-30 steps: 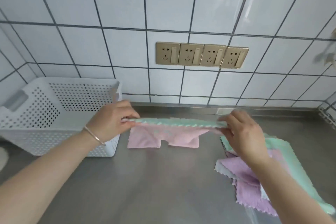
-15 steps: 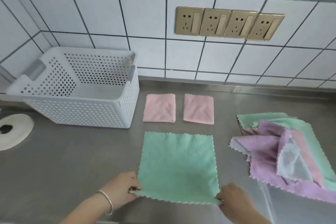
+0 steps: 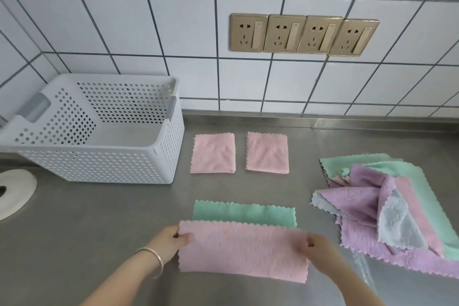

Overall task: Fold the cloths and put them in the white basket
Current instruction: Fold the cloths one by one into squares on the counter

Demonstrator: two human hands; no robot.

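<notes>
A white disc (image 3: 12, 194) is seen at the far left of the steel counter (image 3: 99, 231), well to the left of the grip. The white basket (image 3: 104, 156), perforated and holding nothing visible, stands up and to the left of the grip, against the tiled wall (image 3: 149, 32). The near edge of a green-and-pink cloth (image 3: 243, 243) is held folded over toward the wall, its pink underside shown, a green strip left uncovered beyond the grip. Its left corner is pinched by the left hand (image 3: 171, 241), a bangle (image 3: 154, 258) worn at the wrist; its right corner is pinched by the right hand (image 3: 315, 251). Two folded pink cloths (image 3: 213, 154) (image 3: 268, 153) lie side by side, apart, beyond the grip and just right of the basket. Four gold sockets (image 3: 304, 35) are fixed on the wall above. A loose pile of cloths (image 3: 387, 208) is heaped right of the grip.
</notes>
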